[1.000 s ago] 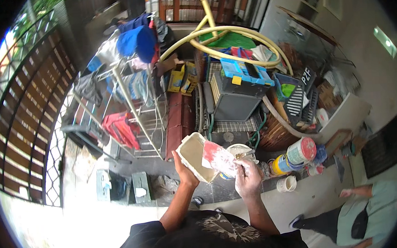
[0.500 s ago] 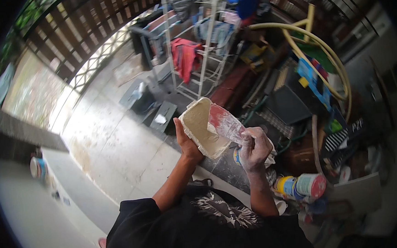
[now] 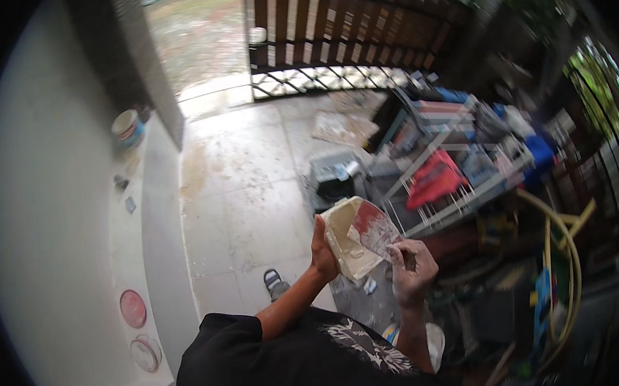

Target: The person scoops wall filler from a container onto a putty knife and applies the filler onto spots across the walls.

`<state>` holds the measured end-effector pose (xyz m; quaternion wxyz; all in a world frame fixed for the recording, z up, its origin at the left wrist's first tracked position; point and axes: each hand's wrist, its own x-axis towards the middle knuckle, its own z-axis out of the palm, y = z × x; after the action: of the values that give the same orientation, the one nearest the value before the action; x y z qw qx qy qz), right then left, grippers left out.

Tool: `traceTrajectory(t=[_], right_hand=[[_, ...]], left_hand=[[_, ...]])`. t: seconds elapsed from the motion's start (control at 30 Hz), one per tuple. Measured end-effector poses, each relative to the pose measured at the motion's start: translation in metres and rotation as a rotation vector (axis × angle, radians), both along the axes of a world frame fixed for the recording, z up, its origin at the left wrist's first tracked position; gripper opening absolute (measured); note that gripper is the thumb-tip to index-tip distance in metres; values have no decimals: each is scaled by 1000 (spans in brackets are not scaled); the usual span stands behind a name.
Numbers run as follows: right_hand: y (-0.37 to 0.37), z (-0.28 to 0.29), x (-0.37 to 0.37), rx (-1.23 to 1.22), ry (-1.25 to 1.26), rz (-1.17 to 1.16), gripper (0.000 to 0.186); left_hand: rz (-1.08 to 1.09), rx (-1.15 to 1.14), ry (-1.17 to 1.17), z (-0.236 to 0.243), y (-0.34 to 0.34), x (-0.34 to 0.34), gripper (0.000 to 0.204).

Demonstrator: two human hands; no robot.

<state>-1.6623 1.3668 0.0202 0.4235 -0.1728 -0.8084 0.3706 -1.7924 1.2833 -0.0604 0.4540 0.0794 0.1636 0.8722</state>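
My left hand [image 3: 323, 255] holds a cream plastic tub [image 3: 354, 260] from its left side, with pale paste inside. My right hand [image 3: 414, 270], coated in pale dust, pinches a flat scraper [image 3: 376, 228], red and smeared with white, whose blade sits over the tub's right part and partly hides its inside. Both hands are above the dusty floor, left of a heap of stored things.
A white ledge [image 3: 134, 255] at left carries tubs and lids. My sandaled foot [image 3: 272, 280] is on the tiles [image 3: 238, 198]. An open gateway, wooden gate [image 3: 341, 26], grey box [image 3: 333, 173], drying rack [image 3: 440, 209] with clothes and yellow hose [image 3: 574, 275] surround me.
The view has swung left toward the gateway and ledge; the rack and clutter now sit farther right. The other person has left the view. Both hands still hold tub and scraper.
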Motion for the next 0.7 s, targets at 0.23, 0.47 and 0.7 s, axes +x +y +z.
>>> traceTrajectory(t=[0.23, 0.47, 0.7], right_hand=[[-42, 4, -163, 134, -12, 269, 11], [-87, -13, -279, 174, 42, 545, 6], [-104, -32, -341, 4, -4, 731, 5]], left_hand=[[339, -8, 77, -13, -84, -146, 84], [619, -41, 3, -21, -143, -221, 87], [805, -104, -66, -37, -167, -252, 87]])
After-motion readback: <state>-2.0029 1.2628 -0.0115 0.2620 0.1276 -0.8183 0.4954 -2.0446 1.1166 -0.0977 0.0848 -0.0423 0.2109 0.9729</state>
